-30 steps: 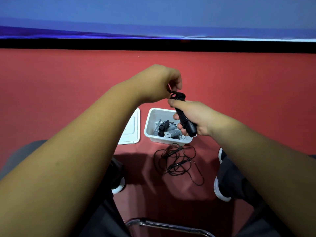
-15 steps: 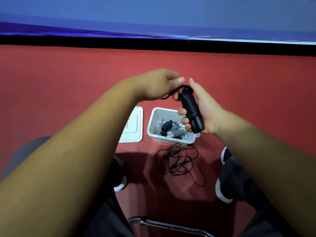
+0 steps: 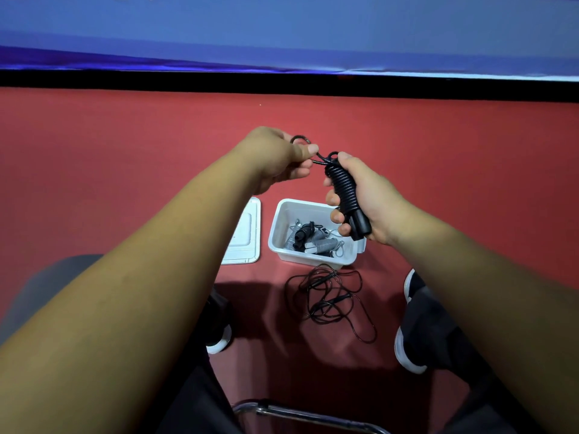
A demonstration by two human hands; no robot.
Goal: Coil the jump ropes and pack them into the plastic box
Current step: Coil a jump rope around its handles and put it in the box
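Note:
My right hand (image 3: 366, 195) grips a black jump rope bundle (image 3: 346, 192), its cord wound tightly round the handles. My left hand (image 3: 279, 159) pinches the loose end of that cord, which loops out above my fingers. Both hands are held in the air above the white plastic box (image 3: 282, 227) on the red floor. Several coiled ropes, grey and black, lie inside the box. A loose black jump rope (image 3: 329, 297) lies tangled on the floor just in front of the box.
The box's white lid (image 3: 244, 236) lies flat on the floor left of the box. My shoes (image 3: 410, 346) stand either side of the loose rope. A metal chair bar (image 3: 300, 415) runs below. A blue banner with a black base lines the far edge.
My right hand turned the bundle upright and tilted it, showing the wound cord. My left hand has drawn the cord's end out to the left, forming a small loop.

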